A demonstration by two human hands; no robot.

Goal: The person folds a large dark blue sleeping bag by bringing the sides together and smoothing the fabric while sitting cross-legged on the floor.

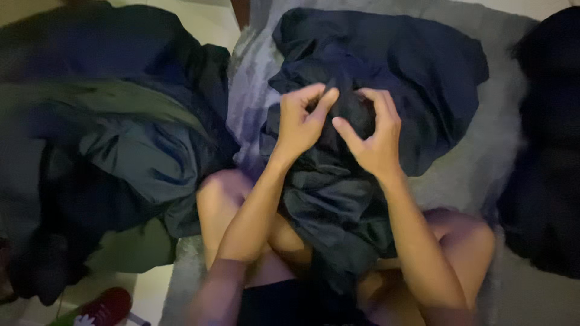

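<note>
Both grips pinched shut on a bunched fold of the dark garment (pixel 362 121), left hand (pixel 300 124) and right hand (pixel 371 136) close together over my lap on the grey rug (pixel 483 169); slick fabric, I'd expect the pinch to slip and the bunch to unravel.

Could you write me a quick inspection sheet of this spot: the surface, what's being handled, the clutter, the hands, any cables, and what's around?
Surface: a grey fuzzy rug on a pale floor; the person sits on it with bare knees up.
Things in hand: a dark navy garment, crumpled, spread from the lap out over the rug.
Clutter: a heap of dark clothes on the left, with a green piece in it; another dark pile on the right.
Hands: left hand and right hand both pinch a bunched part of the navy garment, fingers curled.
Cables: nothing seen.
Surroundings: a red object at the bottom left, blurred; dim light.
</note>
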